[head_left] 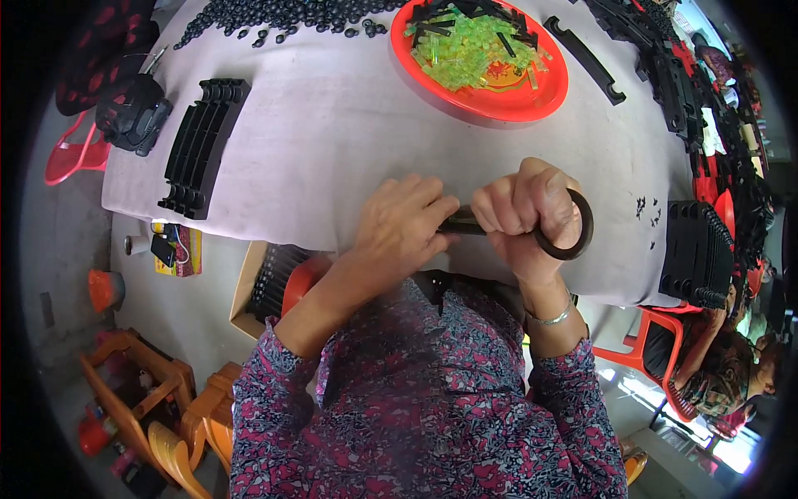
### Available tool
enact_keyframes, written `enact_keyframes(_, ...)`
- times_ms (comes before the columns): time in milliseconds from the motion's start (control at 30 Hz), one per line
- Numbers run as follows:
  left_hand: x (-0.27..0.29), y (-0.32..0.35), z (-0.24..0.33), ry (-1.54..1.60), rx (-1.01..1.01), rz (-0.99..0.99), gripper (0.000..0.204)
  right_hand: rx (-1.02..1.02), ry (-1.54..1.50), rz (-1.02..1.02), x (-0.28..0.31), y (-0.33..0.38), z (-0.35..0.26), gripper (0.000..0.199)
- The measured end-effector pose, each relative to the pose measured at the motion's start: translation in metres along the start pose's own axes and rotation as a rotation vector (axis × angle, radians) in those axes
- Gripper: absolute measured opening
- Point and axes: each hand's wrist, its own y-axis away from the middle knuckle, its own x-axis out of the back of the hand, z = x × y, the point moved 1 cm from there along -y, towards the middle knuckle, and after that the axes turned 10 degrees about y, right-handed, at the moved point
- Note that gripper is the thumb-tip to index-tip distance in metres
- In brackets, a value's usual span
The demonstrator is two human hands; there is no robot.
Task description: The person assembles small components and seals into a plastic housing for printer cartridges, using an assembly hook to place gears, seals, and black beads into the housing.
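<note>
Close to the table's near edge, both my hands are closed around a black bar-like piece [464,222], which runs between them. My left hand [405,218] pinches its left end, fingers bent over it. My right hand [525,208] is a fist around the other end. A dark brown ring [588,226] stands out at the right side of that fist, and whether it is joined to the black piece is hidden by the fingers. A bracelet is on my right wrist.
An orange-red plate [532,106] holds green translucent pieces and black strips. Black beads [287,15] lie at the far edge, stacked black curved parts [208,145] at left, more black parts [698,249] at right. A person [719,366] sits on the right.
</note>
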Motion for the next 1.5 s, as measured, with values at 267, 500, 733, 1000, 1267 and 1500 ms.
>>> enact_keyframes(267,-0.001,-0.004,0.002,-0.01,-0.025,-0.014,0.036,0.006,-0.051,-0.039,0.007,0.003,0.002,0.041)
enact_keyframes(500,0.002,-0.002,0.0,-0.017,-0.021,-0.007,0.038,0.054,-0.064,-0.015,0.004,0.002,0.001,0.035)
enact_keyframes(733,0.002,-0.001,0.001,0.018,-0.035,0.015,0.038,-0.016,-0.106,0.151,0.035,-0.007,-0.057,0.043)
enact_keyframes(1000,0.003,-0.006,0.003,0.004,-0.037,-0.01,0.036,-0.534,0.826,0.396,0.098,-0.002,-0.049,0.025)
enact_keyframes(1267,0.002,-0.014,-0.003,-0.014,-0.124,-0.097,0.034,-0.487,1.358,0.175,0.141,0.006,-0.022,0.021)
enact_keyframes(1500,-0.003,-0.022,0.005,-0.081,-0.181,-0.203,0.034,-0.087,1.838,0.169,0.137,-0.003,-0.023,0.022)
